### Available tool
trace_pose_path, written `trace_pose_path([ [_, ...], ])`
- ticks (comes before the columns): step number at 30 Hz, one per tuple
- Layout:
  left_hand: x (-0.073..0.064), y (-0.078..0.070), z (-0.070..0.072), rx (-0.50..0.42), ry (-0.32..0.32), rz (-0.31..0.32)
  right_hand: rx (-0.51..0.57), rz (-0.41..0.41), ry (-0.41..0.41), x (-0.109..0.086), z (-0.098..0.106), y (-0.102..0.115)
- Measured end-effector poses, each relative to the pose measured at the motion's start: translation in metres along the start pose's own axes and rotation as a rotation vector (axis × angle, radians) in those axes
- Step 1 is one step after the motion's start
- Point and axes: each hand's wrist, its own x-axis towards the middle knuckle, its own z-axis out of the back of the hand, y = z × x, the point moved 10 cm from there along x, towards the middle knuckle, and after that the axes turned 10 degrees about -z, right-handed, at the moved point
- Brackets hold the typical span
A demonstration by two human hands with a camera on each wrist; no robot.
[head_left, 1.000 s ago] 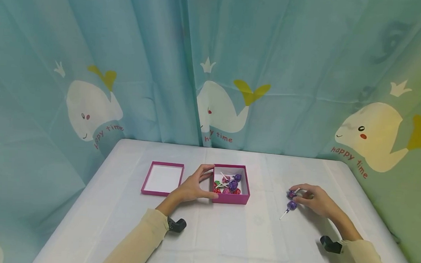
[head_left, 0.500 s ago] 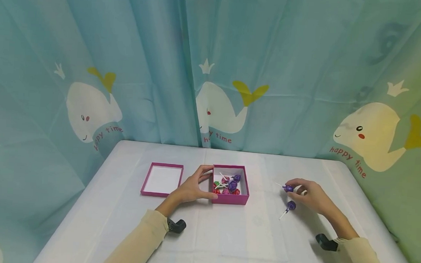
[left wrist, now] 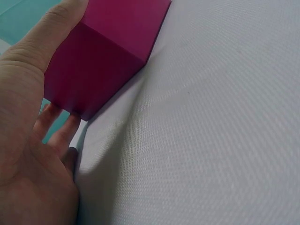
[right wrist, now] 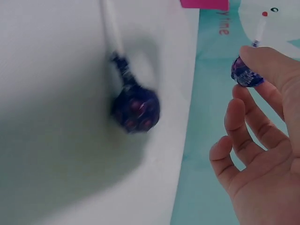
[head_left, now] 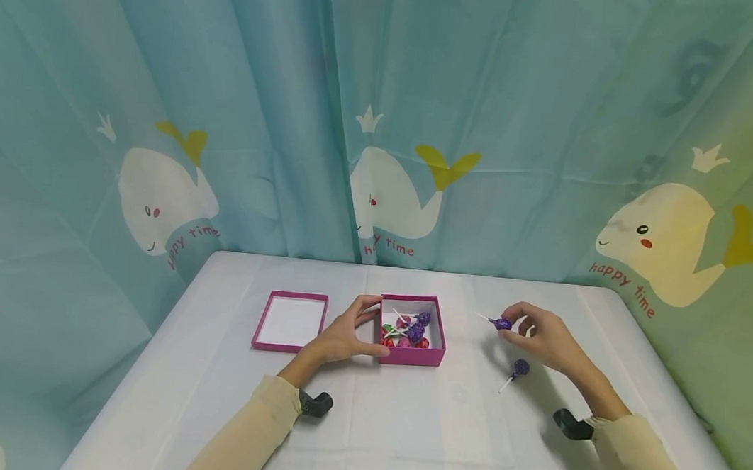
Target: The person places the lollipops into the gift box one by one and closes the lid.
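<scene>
My right hand [head_left: 546, 337] pinches a purple-wrapped lollipop [head_left: 503, 324] by its round head between thumb and fingertips, above the table. Its white stick points left in the head view. Below that hand lies a second purple lollipop [head_left: 521, 367], seen large in the right wrist view, stick toward the front. My left hand [head_left: 343, 335] holds the left side of an open magenta box [head_left: 410, 356], thumb at the front corner and fingers toward the back. Inside the box are several lollipops [head_left: 415, 332] in purple, red, pink and green. The left wrist view shows the thumb [left wrist: 49, 35] against the box's outer wall.
A magenta-rimmed box lid [head_left: 289, 348] lies inside up, left of the left hand. Everything rests on a white-covered table [head_left: 398, 428]. A blue-green curtain [head_left: 280, 116] with whale prints hangs behind it. Both wrists wear black devices [head_left: 316, 404].
My right hand has lifted the upper purple lollipop off the table and moved it left and away from me, its stick now pointing left. The left hand and the box have stayed put.
</scene>
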Motion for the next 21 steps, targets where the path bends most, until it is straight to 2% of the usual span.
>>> trace_pose_path([
  [2,-0.001,-0.005,0.000,-0.009,-0.002,0.001,0.001,0.015,0.000,0.002,-0.001,0.008],
  [6,0.000,-0.006,0.000,-0.025,-0.004,-0.007,0.017,0.041,0.000,0.006,-0.004,0.022],
  [9,0.002,0.000,0.000,-0.023,-0.004,-0.011,0.037,0.044,0.007,0.011,-0.008,0.030],
  [16,0.000,0.000,0.001,-0.008,-0.004,0.000,0.101,0.070,0.031,0.023,-0.022,0.051],
  [21,0.001,0.002,0.000,0.004,0.001,0.008,0.107,0.069,0.058,0.031,-0.034,0.066],
])
